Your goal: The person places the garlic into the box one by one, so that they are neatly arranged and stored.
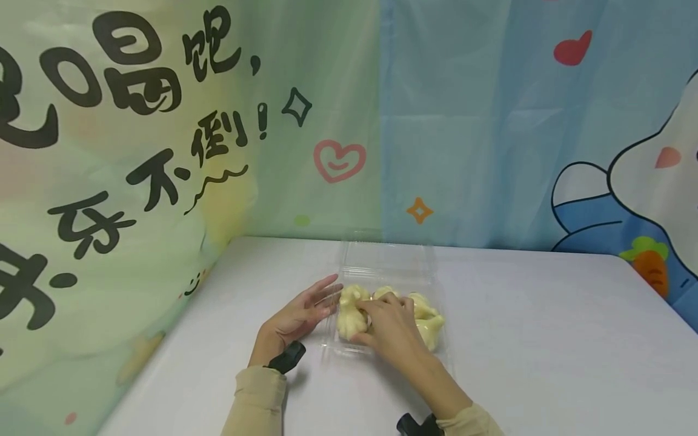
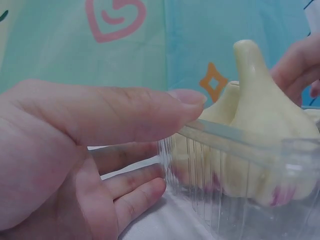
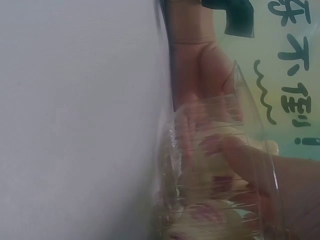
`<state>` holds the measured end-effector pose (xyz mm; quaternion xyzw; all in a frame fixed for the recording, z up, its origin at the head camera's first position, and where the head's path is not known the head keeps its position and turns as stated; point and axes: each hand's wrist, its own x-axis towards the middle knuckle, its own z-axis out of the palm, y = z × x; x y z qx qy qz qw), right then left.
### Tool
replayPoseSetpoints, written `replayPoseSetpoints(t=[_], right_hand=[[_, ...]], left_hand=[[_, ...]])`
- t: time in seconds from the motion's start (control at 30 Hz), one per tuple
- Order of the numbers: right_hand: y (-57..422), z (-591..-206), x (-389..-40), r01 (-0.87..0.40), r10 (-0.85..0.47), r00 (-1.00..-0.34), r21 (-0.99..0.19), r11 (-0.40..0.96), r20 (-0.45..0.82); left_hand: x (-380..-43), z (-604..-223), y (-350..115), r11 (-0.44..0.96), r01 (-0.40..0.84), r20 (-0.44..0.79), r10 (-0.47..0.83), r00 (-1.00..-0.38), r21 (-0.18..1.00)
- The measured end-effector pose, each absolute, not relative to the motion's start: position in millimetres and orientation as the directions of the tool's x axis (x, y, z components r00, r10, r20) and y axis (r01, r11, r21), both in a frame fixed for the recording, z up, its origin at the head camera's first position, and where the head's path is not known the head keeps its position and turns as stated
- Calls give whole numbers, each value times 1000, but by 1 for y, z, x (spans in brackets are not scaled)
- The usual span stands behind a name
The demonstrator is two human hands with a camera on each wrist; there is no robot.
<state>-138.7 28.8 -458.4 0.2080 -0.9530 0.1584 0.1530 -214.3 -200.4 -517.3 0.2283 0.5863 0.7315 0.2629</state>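
Observation:
Pale garlic bulbs [image 1: 351,318], several of them, sit in a clear plastic box [image 2: 240,145]. Purple marks show near their bases in the left wrist view. My left hand [image 1: 300,313] stands at the box's left side, fingers straight, thumb along the rim. From the front right, my right hand [image 1: 391,332] reaches into the box. Its thumb and fingers hold the left-hand bulb, which still sits low between the walls. Through the clear wall in the right wrist view, the right thumb [image 3: 235,152] lies against a bulb. The other right fingers are partly hidden.
The box's clear lid [image 1: 387,257] lies folded back behind it on the white table [image 1: 534,351]. A printed curtain [image 1: 463,121] hangs along the back and left edges. Black wrist mounts [image 1: 287,357] sit at both wrists.

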Motion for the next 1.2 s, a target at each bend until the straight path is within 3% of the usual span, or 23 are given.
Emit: replayPoseSetpoints(t=[0.3,0.6,1.2], right_hand=[[29,-459,-141,-435,-356,-869,-187,881,344],[27,-457,-142,-375,-307,-915,-270,887,264],[25,-457,-138,-367,-300,-915,-249,896,269]], left_hand=[[-216,-518,-200,-189,-109,45,663,-747,976],[-215,-517,-199,-183,-103,43,655,-755,978],[-213,-516,-198,-189,-115,34,641,-767,975]])
